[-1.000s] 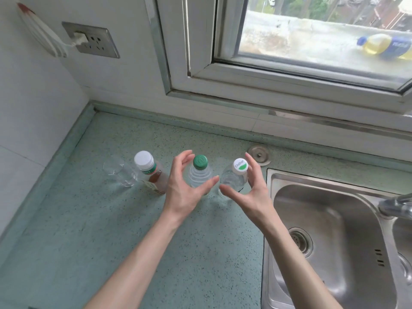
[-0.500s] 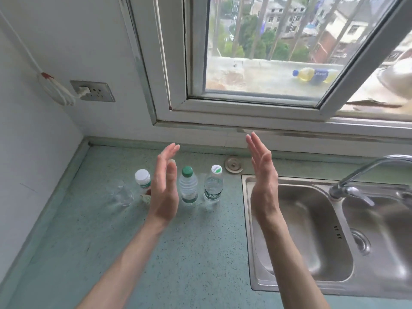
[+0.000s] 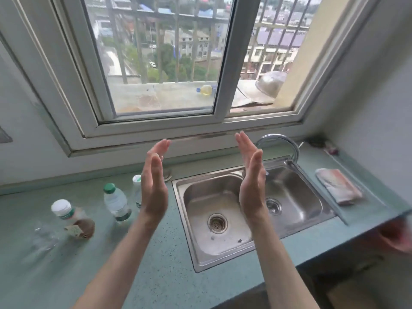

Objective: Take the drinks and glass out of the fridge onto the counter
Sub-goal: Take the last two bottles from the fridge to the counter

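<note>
Raising left hand point(image 3: 153, 186), right hand point(image 3: 252, 181), empty

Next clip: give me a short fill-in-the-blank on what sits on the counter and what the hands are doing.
1. The clear plastic bottle with the green cap stands ____ on the green speckled counter.
2. The left hand and right hand hold ____.
3. The steel double sink lies to the ____ of the bottles.
4. The brown drink bottle has a ____ cap.

Missing: upright; nothing; right; white
</note>
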{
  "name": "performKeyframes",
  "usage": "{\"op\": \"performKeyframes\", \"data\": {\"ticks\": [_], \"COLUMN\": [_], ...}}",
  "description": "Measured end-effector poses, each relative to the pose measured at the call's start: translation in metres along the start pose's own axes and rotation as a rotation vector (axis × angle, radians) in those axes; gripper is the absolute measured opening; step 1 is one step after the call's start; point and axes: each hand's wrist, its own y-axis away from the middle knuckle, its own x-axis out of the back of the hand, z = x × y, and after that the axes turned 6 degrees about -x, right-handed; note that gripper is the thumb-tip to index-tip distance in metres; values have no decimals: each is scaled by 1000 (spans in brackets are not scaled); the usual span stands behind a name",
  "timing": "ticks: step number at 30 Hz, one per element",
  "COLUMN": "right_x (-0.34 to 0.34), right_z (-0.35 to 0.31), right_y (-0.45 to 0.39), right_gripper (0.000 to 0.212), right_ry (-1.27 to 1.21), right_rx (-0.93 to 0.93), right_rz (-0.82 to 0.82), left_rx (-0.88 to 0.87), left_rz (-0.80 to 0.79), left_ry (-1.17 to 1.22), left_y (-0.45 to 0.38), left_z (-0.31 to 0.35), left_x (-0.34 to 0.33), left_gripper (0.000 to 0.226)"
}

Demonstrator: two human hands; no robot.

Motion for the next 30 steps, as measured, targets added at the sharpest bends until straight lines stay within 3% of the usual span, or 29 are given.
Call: {"op": "performKeyframes", "data": {"ticks": [7, 11, 16, 20, 23, 30], "right_x": [139, 211, 286, 349, 389, 480], "right_z": [-32, -47, -72, -82, -90, -121], "right_y": [40, 72, 117, 152, 176, 238], "right_gripper": [55, 79, 59, 74, 73, 84], "right_ry": [53, 101, 126, 208, 229, 289], "right_rx": [28, 54, 101, 130, 157, 243], "right_rz": [192, 310, 415, 515, 563, 793], "left_rx": [-51, -33, -64, -116, -137, -131], "left_rz": [-121, -244, -399, -470, -510, -707], "left_ry": [170, 227, 283, 348, 419, 546], "left_y": [35, 78, 131, 170, 198, 271], "left_z": [48, 80, 124, 156, 174, 230], "left_x": [-119, -182, -251, -299, -330, -409], "left_gripper": [90, 72, 74, 88, 88, 64]}}
